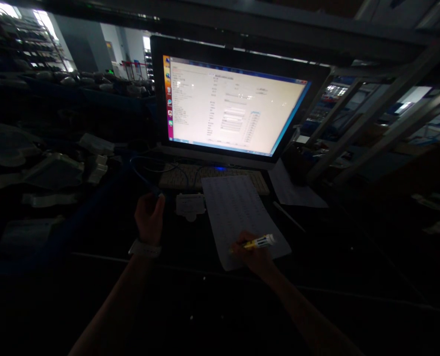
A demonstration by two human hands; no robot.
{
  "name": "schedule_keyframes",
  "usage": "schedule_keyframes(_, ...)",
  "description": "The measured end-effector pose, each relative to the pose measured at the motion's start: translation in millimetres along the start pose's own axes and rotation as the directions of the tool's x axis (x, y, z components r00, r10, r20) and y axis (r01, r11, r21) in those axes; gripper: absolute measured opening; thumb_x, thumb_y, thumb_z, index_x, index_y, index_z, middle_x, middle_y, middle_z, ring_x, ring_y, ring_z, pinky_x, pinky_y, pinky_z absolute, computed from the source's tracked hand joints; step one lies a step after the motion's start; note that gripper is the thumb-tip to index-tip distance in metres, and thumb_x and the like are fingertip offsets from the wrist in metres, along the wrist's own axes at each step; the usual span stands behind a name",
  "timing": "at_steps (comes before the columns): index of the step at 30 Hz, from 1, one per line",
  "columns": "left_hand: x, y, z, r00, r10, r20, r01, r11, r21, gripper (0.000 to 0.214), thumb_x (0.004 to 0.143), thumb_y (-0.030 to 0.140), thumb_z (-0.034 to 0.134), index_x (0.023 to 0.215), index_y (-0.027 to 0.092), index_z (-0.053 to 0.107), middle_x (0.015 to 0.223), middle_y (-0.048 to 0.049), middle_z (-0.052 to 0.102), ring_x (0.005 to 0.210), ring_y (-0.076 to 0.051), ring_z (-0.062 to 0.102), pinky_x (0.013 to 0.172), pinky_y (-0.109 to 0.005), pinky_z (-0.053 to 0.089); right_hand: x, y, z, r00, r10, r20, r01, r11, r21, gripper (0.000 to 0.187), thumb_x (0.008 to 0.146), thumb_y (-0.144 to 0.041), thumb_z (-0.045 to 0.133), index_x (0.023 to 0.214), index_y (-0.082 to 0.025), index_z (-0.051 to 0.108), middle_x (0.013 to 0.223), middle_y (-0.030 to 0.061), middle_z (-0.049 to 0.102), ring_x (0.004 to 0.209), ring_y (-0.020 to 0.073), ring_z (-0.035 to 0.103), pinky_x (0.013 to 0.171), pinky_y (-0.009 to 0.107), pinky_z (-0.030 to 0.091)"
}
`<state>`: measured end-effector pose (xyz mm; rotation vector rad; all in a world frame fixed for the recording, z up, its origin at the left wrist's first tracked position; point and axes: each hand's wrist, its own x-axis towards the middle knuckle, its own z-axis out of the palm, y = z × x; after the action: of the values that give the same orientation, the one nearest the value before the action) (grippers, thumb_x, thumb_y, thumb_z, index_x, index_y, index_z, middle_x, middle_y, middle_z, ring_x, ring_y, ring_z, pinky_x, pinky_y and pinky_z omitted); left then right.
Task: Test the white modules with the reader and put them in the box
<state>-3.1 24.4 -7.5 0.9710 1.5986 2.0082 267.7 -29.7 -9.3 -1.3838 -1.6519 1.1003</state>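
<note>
Marker [260, 242] | right hand [255, 256] fingers, on sheet [234, 207] | left hand [149, 217]: cable [141, 175]

Monitor [234, 106] text, blurred, unreadable; printed sheet [238, 212] rows, too small to read; pen [260, 242] tip, hidden under right hand [255, 256]; blue cable [141, 174] end, lost inside left hand [150, 218] fingers [156, 206]; keyboard [180, 177], part covered by printed sheet

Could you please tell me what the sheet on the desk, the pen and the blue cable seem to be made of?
Sheet: paper, thin, matte white, printed rows. Pen in the right hand: probably plastic, smooth yellow-and-white barrel. Cable in the left hand: looks like blue plastic-sheathed wire, bending in loops; dim light leaves it uncertain.
</note>
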Motion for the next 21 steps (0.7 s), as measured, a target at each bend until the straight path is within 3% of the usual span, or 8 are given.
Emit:
schedule_keyframes(9, 1, -4, -1.4, 1.000, -0.002, 0.011, 0.002, 1.000, -0.001, 0.043, 0.063, 0.047, 0.071, 0.088, 0.016, 0.059, 0.079, -0.0032, 0.064, 0.075, -0.016, 0.061, 0.071, -0.030, 0.050, 0, -1, -1, 1.000, -0.030, 0.009, 0.030, 0.998, -0.055, 0.027, 0.066, -0.042, 0.057, 0.055, -0.022, 0.043, 0.047, -0.0060, 0.037, 0.045, 0.0083, 0.031, 0.042, 0.022, 0.026)
schedule_keyframes(15, 1, -7, -1.5, 0.999, 0.054, 0.004, -0.055, 0.998, 0.036, 0.042, 0.066, 0.045, 0.069, 0.093, 0.015, 0.058, 0.084, -0.0047, 0.063, 0.076, -0.016, 0.061, 0.072, -0.031, 0.050, 1, 1, -2, 0.998, -0.014, -0.059, 0.013, 1.000, -0.027, 0.028, 0.065, -0.043, 0.058, 0.055, -0.023, 0.041, 0.047, -0.0054, 0.039, 0.045, 0.0091, 0.035, 0.042, 0.023, 0.029)
schedule_keyframes(18, 2, -9, -1.9, 0.991, 0.136, -0.013, -0.134, 0.988, 0.081, 0.049, 0.068, 0.041, 0.068, 0.108, 0.015, 0.054, 0.099, -0.0089, 0.062, 0.087, -0.019, 0.061, 0.079, -0.035, 0.051, 3, 5, -4, 0.987, 0.021, -0.158, -0.010, 0.997, 0.075, 0.033, 0.066, -0.050, 0.057, 0.055, -0.024, 0.040, 0.045, -0.0051, 0.042, 0.043, 0.0098, 0.038, 0.042, 0.023, 0.031)
schedule_keyframes(21, 2, -12, -2.5, 0.964, 0.262, -0.045, -0.245, 0.941, 0.233, 0.060, 0.071, 0.038, 0.067, 0.123, 0.015, 0.047, 0.123, -0.0162, 0.051, 0.114, -0.026, 0.051, 0.094, -0.043, 0.046, 5, 3, -5, 0.973, 0.037, -0.230, -0.013, 0.994, 0.107, 0.034, 0.066, -0.054, 0.060, 0.058, -0.022, 0.047, 0.048, -0.0037, 0.048, 0.045, 0.0107, 0.043, 0.043, 0.023, 0.036)
